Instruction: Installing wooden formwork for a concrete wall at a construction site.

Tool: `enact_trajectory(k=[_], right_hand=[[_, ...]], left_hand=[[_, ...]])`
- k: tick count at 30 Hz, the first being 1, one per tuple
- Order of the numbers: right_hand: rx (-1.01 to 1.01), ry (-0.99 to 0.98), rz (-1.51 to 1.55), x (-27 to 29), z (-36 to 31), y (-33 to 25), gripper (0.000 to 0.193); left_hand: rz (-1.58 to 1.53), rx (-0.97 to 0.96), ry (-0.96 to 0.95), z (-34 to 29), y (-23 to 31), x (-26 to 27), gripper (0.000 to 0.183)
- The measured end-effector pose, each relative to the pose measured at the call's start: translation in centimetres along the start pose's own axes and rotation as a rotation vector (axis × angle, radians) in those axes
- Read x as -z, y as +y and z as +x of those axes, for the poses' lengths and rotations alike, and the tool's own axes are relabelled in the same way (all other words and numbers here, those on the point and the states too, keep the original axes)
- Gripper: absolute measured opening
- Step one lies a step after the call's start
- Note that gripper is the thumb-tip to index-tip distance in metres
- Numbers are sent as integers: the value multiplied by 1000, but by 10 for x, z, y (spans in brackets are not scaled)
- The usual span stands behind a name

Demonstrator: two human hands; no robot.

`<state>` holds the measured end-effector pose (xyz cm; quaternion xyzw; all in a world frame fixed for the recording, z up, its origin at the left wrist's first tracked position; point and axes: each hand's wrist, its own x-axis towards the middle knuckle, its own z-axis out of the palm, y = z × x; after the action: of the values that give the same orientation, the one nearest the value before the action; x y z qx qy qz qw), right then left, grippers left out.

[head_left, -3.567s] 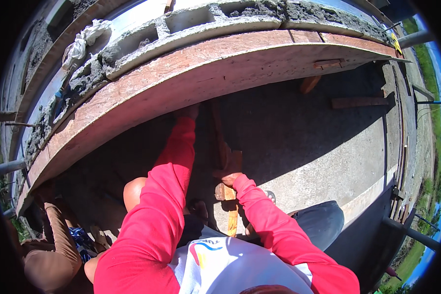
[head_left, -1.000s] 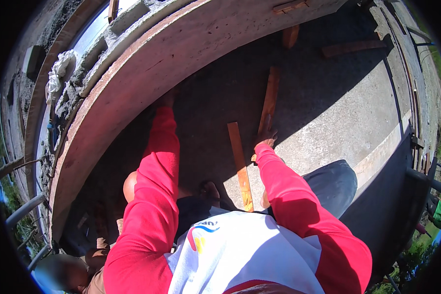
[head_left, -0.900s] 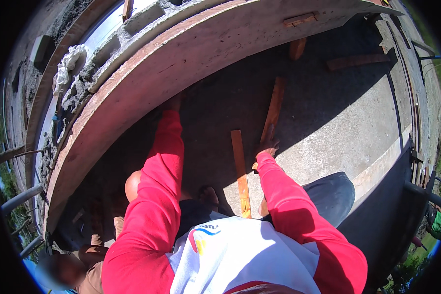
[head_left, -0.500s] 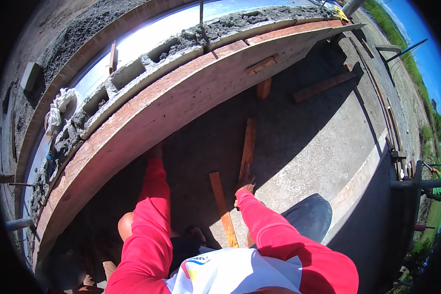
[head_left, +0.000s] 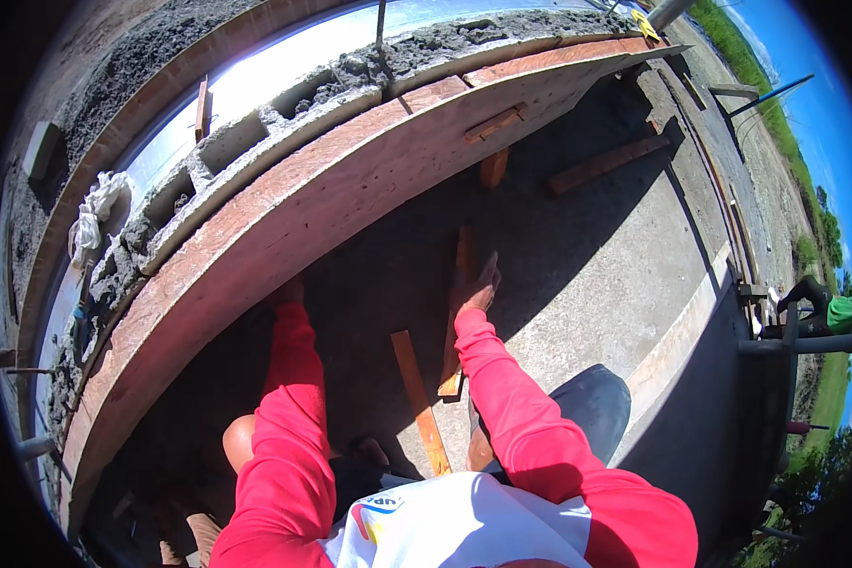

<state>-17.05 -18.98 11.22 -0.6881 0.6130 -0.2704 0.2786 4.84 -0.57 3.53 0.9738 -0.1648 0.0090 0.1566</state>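
Observation:
My right hand is over a short wooden plank lying on the concrete floor. Its fingers are stretched out and open beside the plank's upper half; I cannot tell if they touch it. In the shade, my left hand is by the lower edge of the long plywood panel, its fingers too dark to make out. A second wooden strip lies on the floor between my forearms, its near end in sunlight.
Hollow concrete blocks with rough mortar run along the panel's far side. A wood block and a longer timber are farther off on the floor. A pale board edge borders the right. Another person in green is at far right.
My right hand has moved farther away along the plank, from its near part to its upper half, and its fingers have stretched out. My left hand stays by the panel.

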Motion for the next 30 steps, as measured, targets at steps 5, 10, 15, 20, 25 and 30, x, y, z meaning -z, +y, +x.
enact_trajectory(k=[5,10,15,20,25,30], right_hand=[[655,193,372,49,101,-117,68],[1087,-98,-141,82,118,-180,74],[1092,-258,-56,81,119,-187,81],[835,-226,286,70,91,-174,85],[426,-649,652,45,44,-147,94],[595,-563,283,19,43,-150,106]], left_hand=[[24,25,16,0,2,1,49],[45,34,-68,2,-1,-7,48],[-156,61,75,4,-4,-24,48],[-176,78,74,0,-2,-12,48],[-171,113,-60,-4,5,9,47],[-130,99,218,-1,7,-8,47]])
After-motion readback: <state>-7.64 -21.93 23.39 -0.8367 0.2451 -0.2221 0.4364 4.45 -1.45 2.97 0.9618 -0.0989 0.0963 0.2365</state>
